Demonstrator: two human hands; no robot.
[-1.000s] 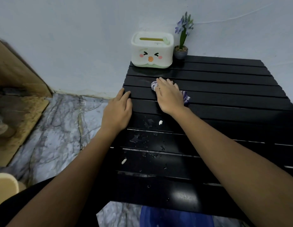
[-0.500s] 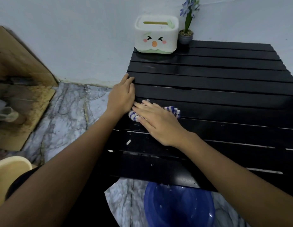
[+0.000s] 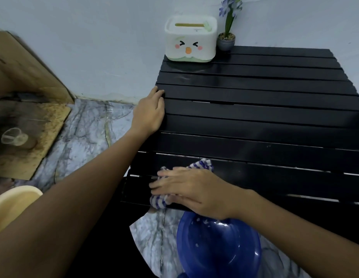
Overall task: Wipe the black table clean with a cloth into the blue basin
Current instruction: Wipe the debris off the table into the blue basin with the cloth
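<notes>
At the near edge of the black table (image 3: 254, 121), the right hand (image 3: 194, 189) lies flat, fingers spread, pressing a blue-and-white striped cloth (image 3: 160, 201) against the last slats; the cloth's end hangs just over the edge. The left hand (image 3: 149, 113) rests open on the table's left side, fingers along a slat, gripping nothing. Below the right hand, on the marble floor (image 3: 84, 137), sits the blue basin (image 3: 218, 249), with a few pale crumbs scattered inside it. A cream basin (image 3: 12, 203) shows partly under the left forearm. At the far end of the table stand a white tissue box with a cartoon face (image 3: 190, 39) and a small potted purple flower (image 3: 226, 35) beside it, against the wall.
</notes>
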